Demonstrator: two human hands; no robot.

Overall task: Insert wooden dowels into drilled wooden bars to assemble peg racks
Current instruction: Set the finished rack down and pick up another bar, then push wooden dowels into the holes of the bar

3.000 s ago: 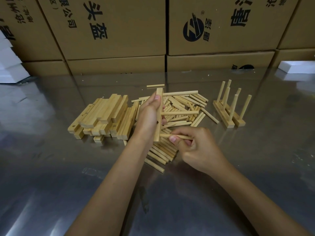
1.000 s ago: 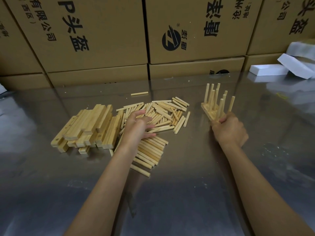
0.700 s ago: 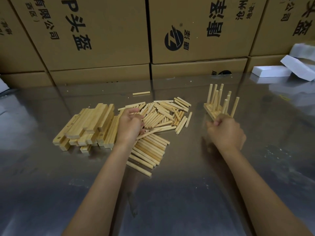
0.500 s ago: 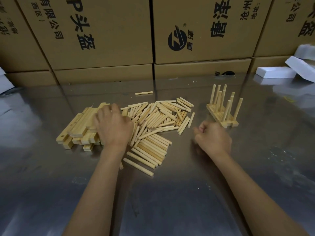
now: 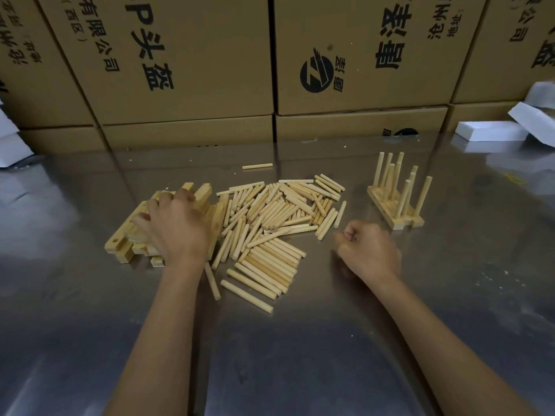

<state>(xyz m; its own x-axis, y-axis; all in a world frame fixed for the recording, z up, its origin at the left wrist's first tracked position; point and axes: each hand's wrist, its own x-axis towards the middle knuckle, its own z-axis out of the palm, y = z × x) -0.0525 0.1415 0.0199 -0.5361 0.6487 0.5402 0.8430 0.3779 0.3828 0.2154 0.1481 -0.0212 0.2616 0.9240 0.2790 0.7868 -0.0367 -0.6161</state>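
Since half a second ago our left hand (image 5: 175, 228) has settled further onto the stack of pale, square-edged drilled wooden bars (image 5: 126, 240), and our right hand (image 5: 371, 249) has drawn a little farther from the finished racks. Three seconds ago we were pushing a dowel into a bar held upright; that bar is out of our hands now.

In the head view, the left hand's fingers are spread and curling over the top bars, gripping them, though we cannot tell whether any one bar is being lifted. The right hand's fingers are curled into a loose fist near the steel tabletop (image 5: 300, 355); whether it holds anything we cannot tell.

We judge the task early on: the assembled peg racks (image 5: 396, 202) stand clustered at the right with their round pegs upright, while a large heap of loose light-wood dowels (image 5: 276, 217) lies in the middle and many bars wait unfilled. One stray dowel (image 5: 257, 166) lies behind the heap, toward the printed brown cardboard boxes (image 5: 186, 61).
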